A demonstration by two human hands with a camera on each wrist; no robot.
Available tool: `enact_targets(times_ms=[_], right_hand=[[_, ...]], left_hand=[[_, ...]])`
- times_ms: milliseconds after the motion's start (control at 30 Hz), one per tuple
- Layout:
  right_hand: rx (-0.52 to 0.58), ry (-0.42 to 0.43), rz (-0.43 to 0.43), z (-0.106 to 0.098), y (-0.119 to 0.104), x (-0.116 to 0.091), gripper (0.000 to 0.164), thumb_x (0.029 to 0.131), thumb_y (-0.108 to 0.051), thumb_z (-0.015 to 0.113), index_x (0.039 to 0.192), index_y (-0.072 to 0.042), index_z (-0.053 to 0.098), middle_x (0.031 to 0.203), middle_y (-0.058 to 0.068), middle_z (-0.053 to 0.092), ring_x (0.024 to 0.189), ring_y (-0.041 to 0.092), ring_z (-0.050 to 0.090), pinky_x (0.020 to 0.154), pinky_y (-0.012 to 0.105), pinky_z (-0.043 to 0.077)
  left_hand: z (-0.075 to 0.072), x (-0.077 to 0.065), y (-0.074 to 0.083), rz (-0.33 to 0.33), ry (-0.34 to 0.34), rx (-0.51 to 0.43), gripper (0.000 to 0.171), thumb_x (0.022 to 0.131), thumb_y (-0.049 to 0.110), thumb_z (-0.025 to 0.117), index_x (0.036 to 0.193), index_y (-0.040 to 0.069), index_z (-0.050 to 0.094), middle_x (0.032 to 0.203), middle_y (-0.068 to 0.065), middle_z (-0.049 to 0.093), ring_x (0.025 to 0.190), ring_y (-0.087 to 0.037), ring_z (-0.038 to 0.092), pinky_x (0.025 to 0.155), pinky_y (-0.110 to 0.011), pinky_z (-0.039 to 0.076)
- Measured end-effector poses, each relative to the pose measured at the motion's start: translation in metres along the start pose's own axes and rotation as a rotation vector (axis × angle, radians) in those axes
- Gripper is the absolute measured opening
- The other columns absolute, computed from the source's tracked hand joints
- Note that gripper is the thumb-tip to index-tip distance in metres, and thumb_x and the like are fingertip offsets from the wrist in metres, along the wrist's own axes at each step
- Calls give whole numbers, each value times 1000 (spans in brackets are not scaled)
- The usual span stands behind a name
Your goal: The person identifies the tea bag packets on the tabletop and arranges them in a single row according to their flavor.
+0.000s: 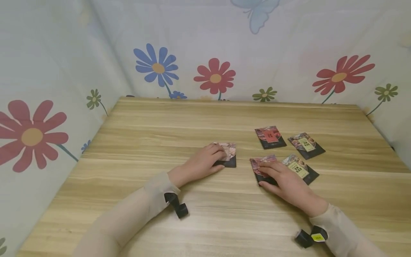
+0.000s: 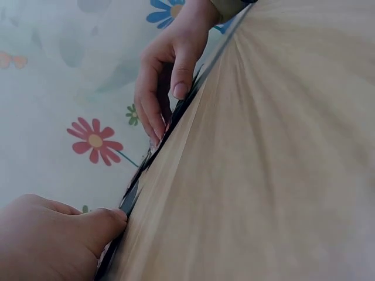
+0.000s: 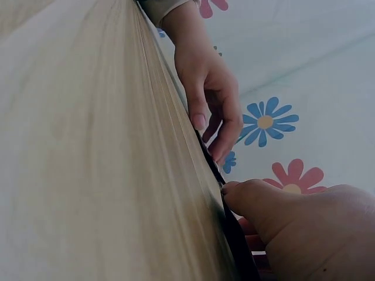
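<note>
Nearest you, your right hand point(image 1: 290, 185) comes in from the right and rests on the pink packet point(image 1: 261, 159), fingers slightly bent and thumb well apart from them, by its left, near side. The packet lies flat on the surface point(image 1: 205, 221), directly under your fingertips; its long axis runs from far left to near right, so your fingers cross it.

A little farther off, your left hand point(image 1: 203, 159) reaches over from the left onto the pale packet point(image 1: 229, 151), fingers together on top, thumb apart along the near edge. That packet points almost straight away from you, and your fingers slant across it. A bare strip of surface separates it from the pink one, so each packet sits nearest the hand that touches it.

Just past your right knuckles lies the near yellow-labelled packet point(image 1: 298, 169); your hand hides whether it touches the pink one. Beyond are the red-labelled packet point(image 1: 271, 136) and the far yellow-labelled packet point(image 1: 306, 145), both nearer your right hand. Flowered cloth point(image 1: 192, 43) hangs behind.
</note>
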State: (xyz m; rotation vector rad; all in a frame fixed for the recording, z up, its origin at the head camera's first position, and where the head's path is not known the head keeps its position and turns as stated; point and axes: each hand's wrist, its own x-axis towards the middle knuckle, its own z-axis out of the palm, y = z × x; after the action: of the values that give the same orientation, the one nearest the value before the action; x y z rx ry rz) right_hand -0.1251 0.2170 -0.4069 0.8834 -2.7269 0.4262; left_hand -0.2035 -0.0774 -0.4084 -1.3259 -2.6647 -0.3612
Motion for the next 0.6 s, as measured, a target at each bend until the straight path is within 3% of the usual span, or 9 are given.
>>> enact_targets(times_ms=[600], right_hand=[[0, 9, -11, 2, 2, 0, 41, 83, -28, 74, 117, -7, 67, 121, 9, 65, 113, 30, 60, 97, 50, 50]], left_hand=[[-11, -36, -4, 13, 33, 25, 33, 92, 30, 63, 119, 10, 63, 125, -8, 61, 118, -24, 56, 109, -38, 42]])
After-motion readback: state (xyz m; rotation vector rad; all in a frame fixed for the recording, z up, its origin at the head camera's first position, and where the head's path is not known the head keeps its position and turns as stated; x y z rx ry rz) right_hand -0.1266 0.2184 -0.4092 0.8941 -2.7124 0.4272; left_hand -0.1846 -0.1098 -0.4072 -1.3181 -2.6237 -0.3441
